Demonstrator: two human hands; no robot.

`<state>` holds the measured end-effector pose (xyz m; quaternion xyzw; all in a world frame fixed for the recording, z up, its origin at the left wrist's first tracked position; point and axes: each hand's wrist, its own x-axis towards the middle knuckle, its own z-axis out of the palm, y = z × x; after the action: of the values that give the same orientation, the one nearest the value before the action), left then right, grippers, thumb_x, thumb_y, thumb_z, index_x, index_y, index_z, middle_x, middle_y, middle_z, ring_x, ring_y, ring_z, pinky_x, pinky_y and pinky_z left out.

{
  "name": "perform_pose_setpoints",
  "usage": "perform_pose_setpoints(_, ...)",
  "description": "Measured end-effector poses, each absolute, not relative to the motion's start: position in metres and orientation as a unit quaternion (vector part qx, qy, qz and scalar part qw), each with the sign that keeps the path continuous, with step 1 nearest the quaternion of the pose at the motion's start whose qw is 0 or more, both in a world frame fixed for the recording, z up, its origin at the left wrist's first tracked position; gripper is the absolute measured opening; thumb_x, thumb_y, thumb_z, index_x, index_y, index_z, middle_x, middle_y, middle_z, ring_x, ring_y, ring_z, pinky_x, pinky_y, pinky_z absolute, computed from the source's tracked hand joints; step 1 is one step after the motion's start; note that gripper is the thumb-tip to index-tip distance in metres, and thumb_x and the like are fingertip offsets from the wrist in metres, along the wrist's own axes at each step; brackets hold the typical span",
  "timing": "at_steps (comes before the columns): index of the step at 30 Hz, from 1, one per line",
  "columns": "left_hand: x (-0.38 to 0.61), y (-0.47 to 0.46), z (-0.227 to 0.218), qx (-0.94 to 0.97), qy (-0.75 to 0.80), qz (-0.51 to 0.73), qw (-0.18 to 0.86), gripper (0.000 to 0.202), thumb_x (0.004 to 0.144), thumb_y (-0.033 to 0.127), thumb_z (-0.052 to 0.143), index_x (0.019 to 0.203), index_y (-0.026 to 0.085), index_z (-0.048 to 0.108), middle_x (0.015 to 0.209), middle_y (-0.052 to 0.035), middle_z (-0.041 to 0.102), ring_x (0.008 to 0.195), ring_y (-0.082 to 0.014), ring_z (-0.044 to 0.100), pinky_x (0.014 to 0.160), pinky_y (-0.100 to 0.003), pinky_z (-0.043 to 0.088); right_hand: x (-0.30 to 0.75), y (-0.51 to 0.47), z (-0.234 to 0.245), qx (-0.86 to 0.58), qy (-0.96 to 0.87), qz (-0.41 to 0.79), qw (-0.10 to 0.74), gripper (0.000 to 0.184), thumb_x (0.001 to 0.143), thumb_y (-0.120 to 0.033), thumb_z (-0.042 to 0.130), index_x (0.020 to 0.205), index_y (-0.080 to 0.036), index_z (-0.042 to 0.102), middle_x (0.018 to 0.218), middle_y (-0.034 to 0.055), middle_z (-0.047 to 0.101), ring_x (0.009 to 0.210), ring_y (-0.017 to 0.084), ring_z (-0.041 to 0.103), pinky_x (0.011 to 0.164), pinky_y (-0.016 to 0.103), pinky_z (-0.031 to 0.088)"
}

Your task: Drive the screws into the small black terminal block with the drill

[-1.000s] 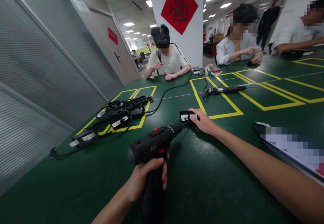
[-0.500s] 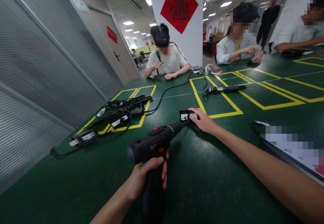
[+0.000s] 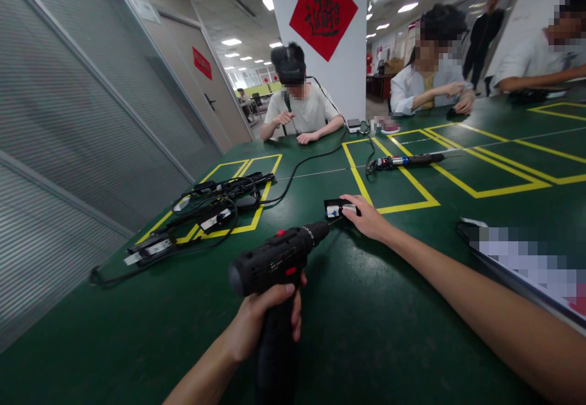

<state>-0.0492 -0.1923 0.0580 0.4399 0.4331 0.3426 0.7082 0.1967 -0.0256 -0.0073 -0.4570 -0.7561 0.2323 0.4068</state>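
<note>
My left hand [image 3: 265,322] is wrapped round the grip of a black cordless screwdriver [image 3: 274,264] with red buttons. Its bit points at a small black box with a white and blue label [image 3: 337,209] lying on the green table [image 3: 366,332]. My right hand [image 3: 368,218] rests on that box, fingers laid over its near right side, holding it down. The tip of the bit meets the box near my fingers.
A heap of black cables and adapters [image 3: 206,212] lies at the left inside a yellow marked square. A long black tool [image 3: 405,161] lies further back. A blurred flat object [image 3: 526,258] sits at the right. Three people sit at the far side of the table.
</note>
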Motion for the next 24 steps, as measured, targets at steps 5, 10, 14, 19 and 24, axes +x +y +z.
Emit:
perform_pose_setpoints(5,-0.0483,-0.1931,0.0579,0.436,0.433,0.346,0.709,0.031,0.083,0.03,0.041,0.108,0.012,0.043,0.058,-0.0011,0.055,0.048,-0.0183,0.057,0.051,-0.031,0.04,0.1969,-0.0254,-0.0077,-0.452,-0.758,0.229,0.411,0.033,0.089,-0.029,0.051,0.121,-0.018,0.049,0.121,0.0082,0.053,0.102,0.022,0.056,0.086,0.044,0.046)
perform_pose_setpoints(10,-0.0493,-0.1929,0.0577,0.432,0.435,0.343,0.712,0.033,0.083,0.03,0.042,0.11,0.012,0.043,0.059,-0.0009,0.055,0.049,-0.0179,0.057,0.051,-0.031,0.041,0.1965,-0.0248,-0.0087,-0.448,-0.76,0.224,0.415,0.033,0.089,-0.028,0.051,0.12,-0.018,0.049,0.12,0.0081,0.053,0.102,0.022,0.056,0.086,0.045,0.046)
perform_pose_setpoints(14,-0.0488,-0.1922,0.0586,0.434,0.432,0.339,0.714,0.031,0.083,0.03,0.042,0.108,0.012,0.043,0.059,-0.0008,0.055,0.049,-0.0182,0.057,0.052,-0.031,0.041,0.1965,-0.0245,-0.0092,-0.445,-0.761,0.221,0.416,0.033,0.089,-0.028,0.052,0.12,-0.018,0.049,0.121,0.0081,0.053,0.103,0.022,0.056,0.086,0.045,0.046)
perform_pose_setpoints(19,-0.0464,-0.1929,0.0597,0.433,0.446,0.347,0.703,0.029,0.082,0.03,0.043,0.104,0.012,0.045,0.057,-0.0009,0.055,0.047,-0.018,0.056,0.05,-0.031,0.041,0.1974,-0.0249,-0.0095,-0.449,-0.761,0.221,0.414,0.033,0.089,-0.028,0.051,0.121,-0.019,0.049,0.121,0.0081,0.053,0.102,0.022,0.056,0.086,0.044,0.046)
perform_pose_setpoints(24,-0.0453,-0.1926,0.0585,0.43,0.451,0.352,0.699,0.024,0.08,0.031,0.043,0.096,0.013,0.045,0.055,-0.0008,0.054,0.045,-0.0181,0.055,0.049,-0.031,0.041,0.1968,-0.0247,-0.0098,-0.451,-0.761,0.22,0.412,0.033,0.089,-0.028,0.051,0.121,-0.018,0.049,0.12,0.0081,0.053,0.101,0.022,0.056,0.085,0.044,0.047)
